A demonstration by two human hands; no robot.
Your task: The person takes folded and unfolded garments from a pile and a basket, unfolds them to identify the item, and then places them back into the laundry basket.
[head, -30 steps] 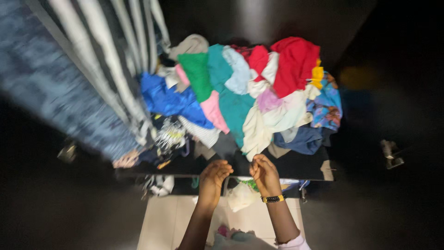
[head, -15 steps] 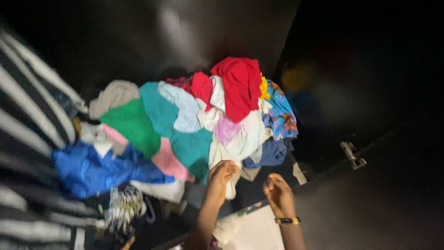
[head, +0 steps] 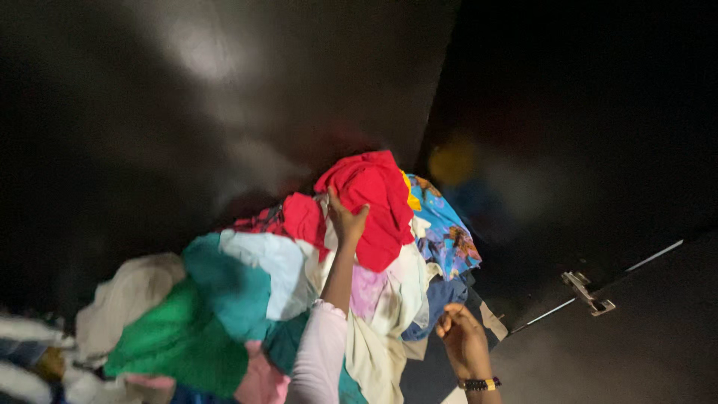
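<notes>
A heap of mixed clothes fills a dark cupboard shelf. My left hand (head: pixel 345 219) reaches up the heap, its fingers closing into a red garment (head: pixel 374 198) at the top. The left arm, in a pale sleeve (head: pixel 320 352), lies across a cream cloth (head: pixel 389 310). Lower right, my right hand (head: pixel 462 338), with a beaded bracelet on the wrist, is curled loosely beside a dark blue cloth (head: pixel 437 295). I see nothing in it.
Green (head: pixel 179 340), teal (head: pixel 221 288), light blue (head: pixel 273 262) and blue floral (head: pixel 447 236) clothes make up the heap. A dark glossy back wall (head: pixel 224 97) rises behind it. A metal hinge (head: pixel 589 292) sits on the dark door at the right.
The view has tilted up and right. My left hand rose from the heap's front edge to the red garment on top. My right hand stayed low at the right of the heap.
</notes>
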